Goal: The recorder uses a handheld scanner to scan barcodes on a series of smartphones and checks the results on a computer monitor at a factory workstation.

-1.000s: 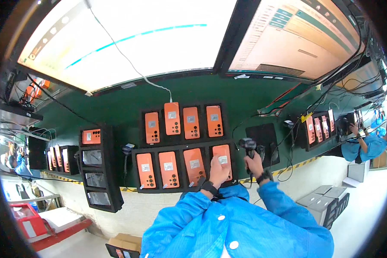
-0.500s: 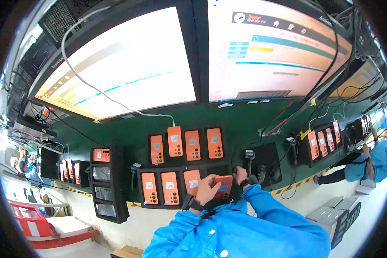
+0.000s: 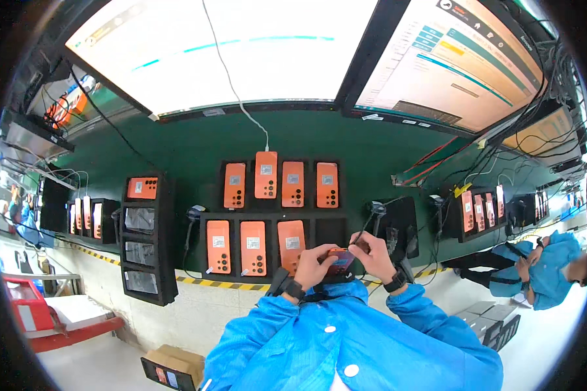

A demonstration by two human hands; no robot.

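Left hand (image 3: 314, 264): it reaches in from below, over the near edge of the front tray (image 3: 331, 232).
Left fingers: nearly closed, with the thumb opposed, gripping the held phone (image 3: 341, 262).
Right hand (image 3: 376, 258): it bends inward, over the front tray's right corner.
Right fingers: curled close together at the held phone's upper edge; whether they grip something, I cannot tell.
Held phone: above the right end of the front tray, tilted.
Orange phones (image 3: 253, 248): three lie inside the front tray.
Handheld scanner (image 3: 376, 208): right of the front tray.
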